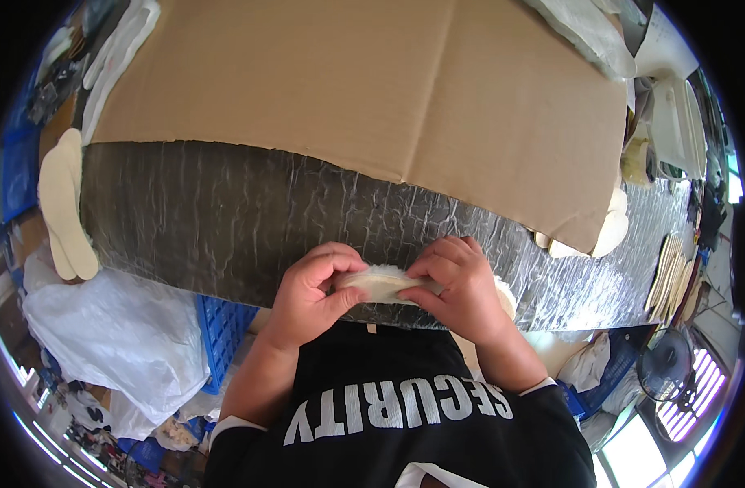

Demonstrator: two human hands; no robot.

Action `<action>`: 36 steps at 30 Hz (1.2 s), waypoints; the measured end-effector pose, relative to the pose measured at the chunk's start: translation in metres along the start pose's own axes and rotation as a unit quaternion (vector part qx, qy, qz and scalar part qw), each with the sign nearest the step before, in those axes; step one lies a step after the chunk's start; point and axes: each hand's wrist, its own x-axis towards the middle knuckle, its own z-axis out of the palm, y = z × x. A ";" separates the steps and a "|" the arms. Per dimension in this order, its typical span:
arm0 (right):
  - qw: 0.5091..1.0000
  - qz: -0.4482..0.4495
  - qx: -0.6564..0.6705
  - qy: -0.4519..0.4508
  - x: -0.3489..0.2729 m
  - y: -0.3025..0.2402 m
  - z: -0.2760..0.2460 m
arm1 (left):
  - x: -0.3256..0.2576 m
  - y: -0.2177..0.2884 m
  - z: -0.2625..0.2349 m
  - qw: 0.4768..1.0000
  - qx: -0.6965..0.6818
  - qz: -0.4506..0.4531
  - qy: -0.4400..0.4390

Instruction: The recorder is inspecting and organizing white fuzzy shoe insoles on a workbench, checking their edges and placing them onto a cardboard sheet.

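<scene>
My left hand (310, 294) and my right hand (462, 291) pinch a cream shoe insole (379, 286) with a fluffy, fleecy edge between thumbs and fingers. Each hand has one end of it, just above the near edge of the table, and the ends are partly hidden by my fingers. Beside my right wrist, part of another cream, fuzzy-edged piece (505, 298) shows at the table edge.
A large cardboard sheet (307, 73) covers the far part of the dark, shiny tabletop (185, 203). Cream insoles (63, 203) lie at the left edge; several more (669, 272) stand in a row at right. Below left are a blue crate (223, 337) and white plastic bag (120, 325). A fan (665, 364) stands lower right.
</scene>
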 end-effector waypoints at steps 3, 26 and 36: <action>0.999 0.008 -0.004 -0.032 0.001 -0.008 -0.007 | 0.002 0.005 -0.003 0.996 0.078 0.009 -0.034; 0.997 0.057 -0.016 -0.047 -0.011 -0.023 -0.024 | 0.020 0.043 0.022 0.850 0.473 0.218 -0.082; 0.973 0.041 0.125 0.192 -0.073 -0.030 -0.017 | -0.004 0.040 0.024 0.902 0.366 0.224 0.042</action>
